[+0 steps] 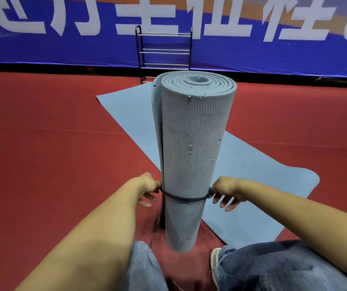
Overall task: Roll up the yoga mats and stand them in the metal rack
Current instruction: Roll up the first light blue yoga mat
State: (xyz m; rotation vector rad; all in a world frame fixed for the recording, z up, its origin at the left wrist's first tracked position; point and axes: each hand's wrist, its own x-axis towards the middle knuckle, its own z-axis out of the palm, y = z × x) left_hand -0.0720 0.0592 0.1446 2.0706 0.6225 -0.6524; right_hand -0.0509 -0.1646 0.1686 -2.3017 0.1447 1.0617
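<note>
On the red floor (42, 143), both hands, left (148, 186) and right (224, 191), grip pinched on the band (186, 198) around the upright rolled mat (191, 143)

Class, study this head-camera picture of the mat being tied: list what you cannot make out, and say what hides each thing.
1. Lower part of the metal rack: hidden behind the rolled mat, head view.
2. How the black strap runs round the back: hidden by the roll.
3. Middle of the flat mat: covered by the roll.
4. Banner lettering: cut off by the top edge.
5. Left hand and right hand fingers at the strap: partly hidden by the roll's edges.
</note>
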